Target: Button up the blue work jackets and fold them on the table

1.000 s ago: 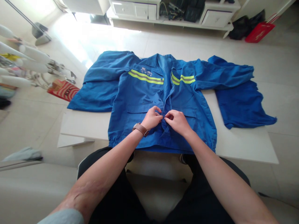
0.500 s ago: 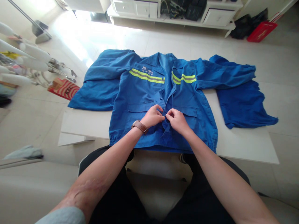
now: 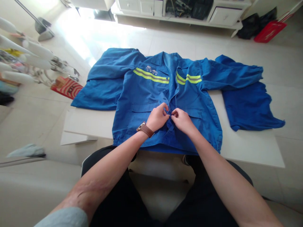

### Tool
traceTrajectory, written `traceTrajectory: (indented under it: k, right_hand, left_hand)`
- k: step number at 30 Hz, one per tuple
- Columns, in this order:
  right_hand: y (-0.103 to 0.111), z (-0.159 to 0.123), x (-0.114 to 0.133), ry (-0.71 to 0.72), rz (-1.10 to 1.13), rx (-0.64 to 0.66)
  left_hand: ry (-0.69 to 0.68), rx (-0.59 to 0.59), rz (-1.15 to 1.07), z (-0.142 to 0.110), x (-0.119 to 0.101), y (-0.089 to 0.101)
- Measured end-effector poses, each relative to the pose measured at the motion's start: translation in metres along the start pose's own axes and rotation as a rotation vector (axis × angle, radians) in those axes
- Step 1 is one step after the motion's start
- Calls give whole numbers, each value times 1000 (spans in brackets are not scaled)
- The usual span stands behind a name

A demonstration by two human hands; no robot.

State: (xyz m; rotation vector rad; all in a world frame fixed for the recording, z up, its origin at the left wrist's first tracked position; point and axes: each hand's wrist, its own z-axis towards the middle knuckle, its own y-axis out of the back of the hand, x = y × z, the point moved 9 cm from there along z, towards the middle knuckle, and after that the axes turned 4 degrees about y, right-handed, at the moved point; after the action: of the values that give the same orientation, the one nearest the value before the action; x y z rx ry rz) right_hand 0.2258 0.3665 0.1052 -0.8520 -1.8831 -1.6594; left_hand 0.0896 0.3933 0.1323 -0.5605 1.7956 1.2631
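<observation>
A blue work jacket [image 3: 144, 91] with yellow and grey reflective stripes lies face up, its collar away from me. The front is parted at the top, and buttons show along the left-hand edge. My left hand [image 3: 158, 116], with a brown-strapped watch [image 3: 145, 128] on the wrist, pinches the front edge of the jacket near the pocket flaps. Close beside it, almost touching, my right hand [image 3: 181, 119] pinches the opposite front edge. Whatever small part lies between the fingertips is hidden.
The jacket lies on a low white table [image 3: 255, 148]. Another piece of blue cloth [image 3: 251, 107] with a ragged edge is under the right-hand sleeve. A red striped paper bag [image 3: 67, 88] stands at the left. Beyond are a white cabinet [image 3: 224, 15] and a red bag [image 3: 270, 31].
My left hand has turned slightly and its fingers have shifted up along the jacket's front edge. My right hand stays pinched near it. The whole view has shifted a little.
</observation>
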Motion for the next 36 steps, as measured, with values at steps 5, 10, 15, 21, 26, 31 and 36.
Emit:
traceTrajectory:
  k: [5,10,15,21,26,31,36]
  right_hand:
    - [-3,-11,9,140,-289,36]
    - [-28,-24,-4,81,-405,237]
    - [-37,-31,-8,28,-351,323]
    - [-43,-50,0,63,-219,410]
    - [-43,-67,2,120,-183,411]
    - [-51,-83,-8,60,-99,495]
    - [-70,-109,-9,67,-18,654]
  left_hand:
    - [34,136,260,-6,8,-7]
    - [163,539,612,-28,31,-36]
    - [139,634,545,-41,29,-46]
    - [24,724,706,-80,28,-60]
    - [-78,559,865,-118,24,-70]
    - [-176,659,855,-142,37,-85]
    - [-168,714,803,-158,59,-97]
